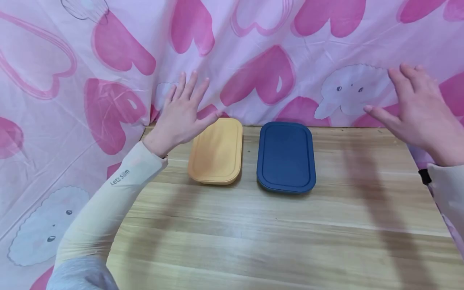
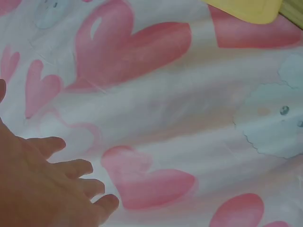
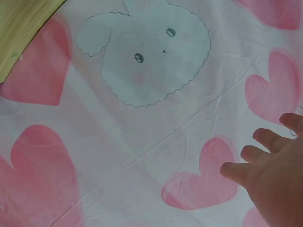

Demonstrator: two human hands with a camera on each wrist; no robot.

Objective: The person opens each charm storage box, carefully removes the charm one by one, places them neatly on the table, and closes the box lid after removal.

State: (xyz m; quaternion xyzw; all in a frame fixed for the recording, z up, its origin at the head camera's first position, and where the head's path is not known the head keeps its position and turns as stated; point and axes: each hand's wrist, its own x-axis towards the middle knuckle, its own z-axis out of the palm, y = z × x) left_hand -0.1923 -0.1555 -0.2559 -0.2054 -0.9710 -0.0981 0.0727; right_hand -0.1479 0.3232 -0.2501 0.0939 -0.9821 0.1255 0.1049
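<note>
Two rounded rectangular containers with lids lie side by side on the wooden table. The left one is a yellow container (image 1: 219, 155), and the right one is a dark blue container (image 1: 286, 157). My left hand (image 1: 183, 114) is raised with its fingers spread, its thumb overlapping the far left corner of the yellow container in the head view; it holds nothing. Out to the right of the blue container, my right hand (image 1: 422, 108) is held up, fingers extended and thumb pointing left, also holding nothing. In the left wrist view only an edge of the yellow container (image 2: 255, 8) shows.
Behind and to the left of the wooden table (image 1: 232, 241) hangs a pink curtain (image 1: 221, 24) printed with hearts and fluffy animals. The table's right edge runs beneath my right forearm. Shadows of both arms fall on the tabletop.
</note>
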